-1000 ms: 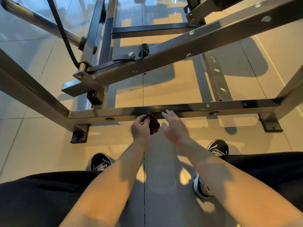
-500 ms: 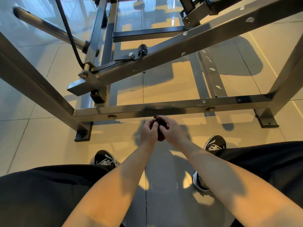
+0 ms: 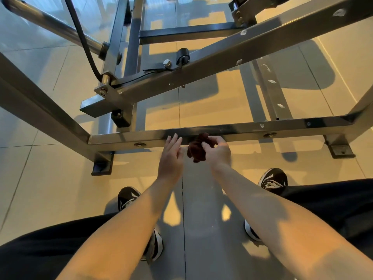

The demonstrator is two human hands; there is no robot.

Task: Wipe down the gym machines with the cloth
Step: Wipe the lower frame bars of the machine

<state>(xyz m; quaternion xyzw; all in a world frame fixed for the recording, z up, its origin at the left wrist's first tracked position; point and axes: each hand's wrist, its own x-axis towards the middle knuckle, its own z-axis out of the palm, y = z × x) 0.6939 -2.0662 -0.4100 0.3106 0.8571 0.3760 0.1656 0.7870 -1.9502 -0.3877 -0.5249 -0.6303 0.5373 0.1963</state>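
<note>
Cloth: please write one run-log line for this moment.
cloth: bunched; right grip: holds cloth; left grip: open, beside cloth; place: by lower frame bar

I noted that the cloth [image 3: 196,151] was soft, matt, crumpled dark-red fabric, the machine frame [image 3: 242,129] smooth grey metal with a dull sheen, and the floor tiles [image 3: 50,188] glossy and reflective.

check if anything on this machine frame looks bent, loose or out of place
Nothing stands out. The low crossbar looks straight, with its bolts seated. The dark cloth is bunched in the right hand; the left hand is open beside it.
</note>
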